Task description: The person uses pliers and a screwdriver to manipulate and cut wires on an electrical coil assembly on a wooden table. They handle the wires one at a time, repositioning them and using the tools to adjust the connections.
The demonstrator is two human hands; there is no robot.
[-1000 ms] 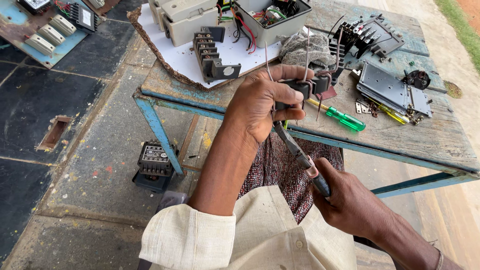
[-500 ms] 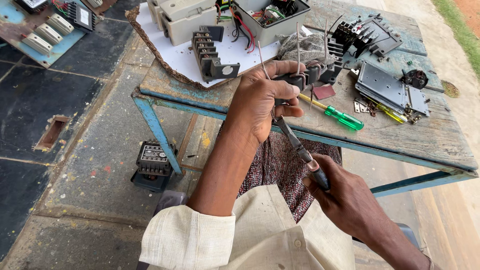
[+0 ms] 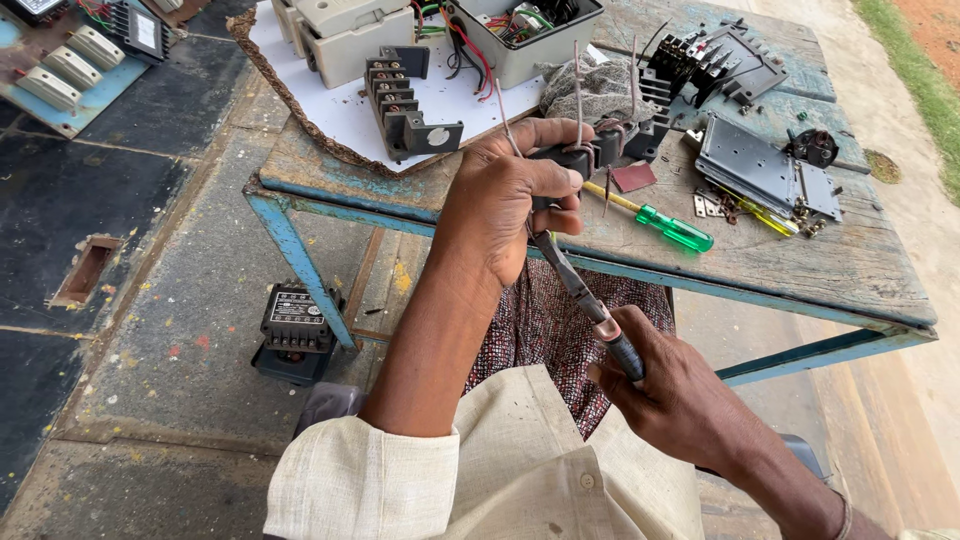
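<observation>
the left hand (image 3: 505, 205) is clamped around a small black wired part (image 3: 580, 158) over the near edge of the wooden table (image 3: 800, 262), while the right hand (image 3: 670, 395), lower and nearer the body, grips a tool (image 3: 580, 290) whose tip runs up under that part.

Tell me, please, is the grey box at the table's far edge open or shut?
Open: the grey box has no lid on, and coloured wires show inside.

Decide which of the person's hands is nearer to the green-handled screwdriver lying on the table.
The left hand. It holds a small black part just beside the green-handled screwdriver, near its shaft. The right hand grips a tool handle lower down, off the table edge.
</observation>
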